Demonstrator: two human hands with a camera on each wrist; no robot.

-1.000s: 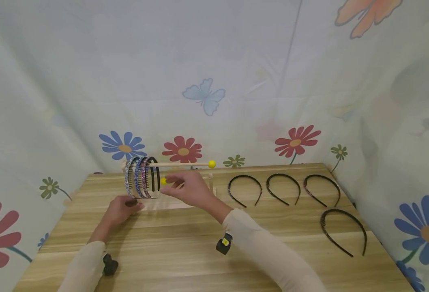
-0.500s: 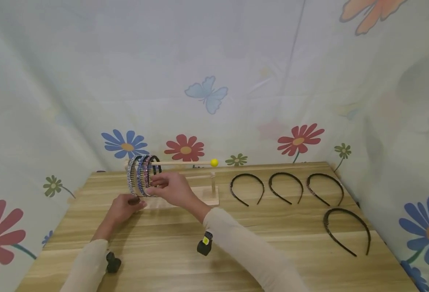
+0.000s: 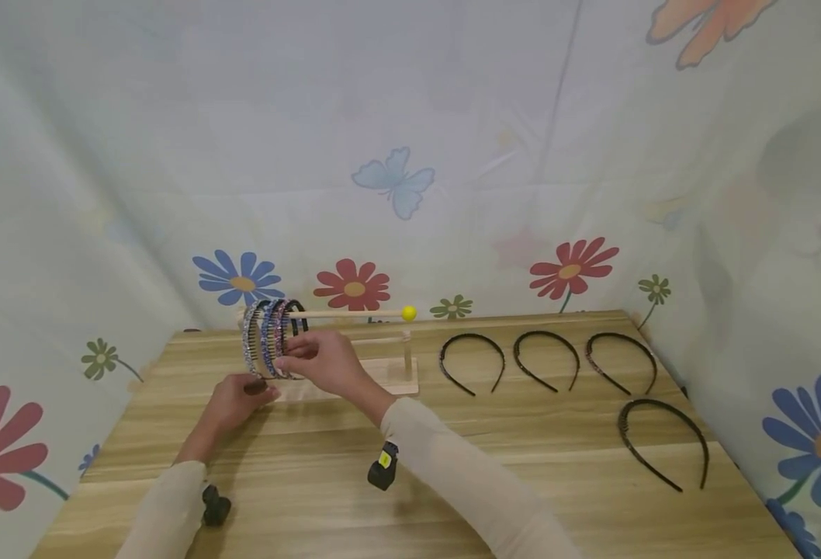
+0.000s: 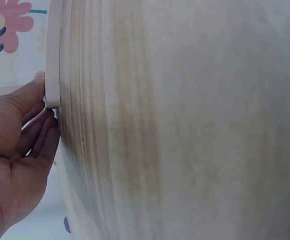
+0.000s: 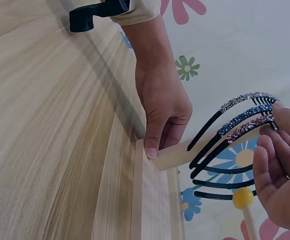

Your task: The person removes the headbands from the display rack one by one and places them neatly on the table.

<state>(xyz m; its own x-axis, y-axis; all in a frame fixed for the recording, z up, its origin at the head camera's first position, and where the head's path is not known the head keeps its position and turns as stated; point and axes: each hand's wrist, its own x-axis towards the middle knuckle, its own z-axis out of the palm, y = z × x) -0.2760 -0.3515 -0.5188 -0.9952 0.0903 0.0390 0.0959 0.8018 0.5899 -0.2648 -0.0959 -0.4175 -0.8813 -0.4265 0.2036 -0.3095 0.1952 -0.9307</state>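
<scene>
Our left hand (image 3: 232, 402) pinched the stand base (image 3: 395, 376); our right hand (image 3: 330, 363), nearly closed, pinched the pink headband (image 5: 244, 129), blue headband (image 5: 239, 121) just left of it. Overpushing, we risked jamming both or skewing the stand base.

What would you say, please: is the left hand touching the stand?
Touching: the right wrist view shows the left hand with its thumb resting on the stand, at the corner of its base.

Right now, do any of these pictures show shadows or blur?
Right wrist view: a dark shadow slants across the table toward the left hand; left wrist view: the table's grain goes blurry toward the right; head view: soft, fairly dim light.
</scene>
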